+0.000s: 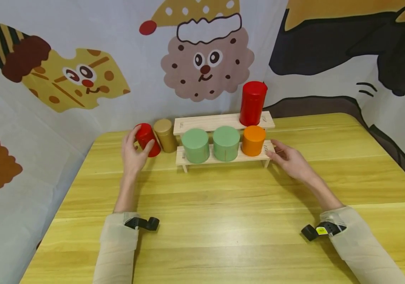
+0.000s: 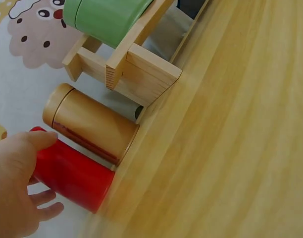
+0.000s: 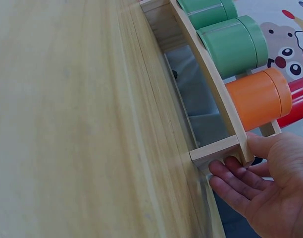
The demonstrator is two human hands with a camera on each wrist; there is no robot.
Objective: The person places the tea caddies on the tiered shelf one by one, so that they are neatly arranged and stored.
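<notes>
I had L hand [image 1: 134,152] gripping red can [image 1: 145,135] L of rack [image 1: 209,123], w/ R hand [image 1: 290,161] pinching rack's R end.

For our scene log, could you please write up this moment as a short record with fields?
left hand: grips short red canister
right hand: pinches right end of lower shelf
lower shelf: two green canisters, then orange canister at right
upper shelf: tall red canister, toward right end
left of shelves: gold canister, beside short red canister
</notes>
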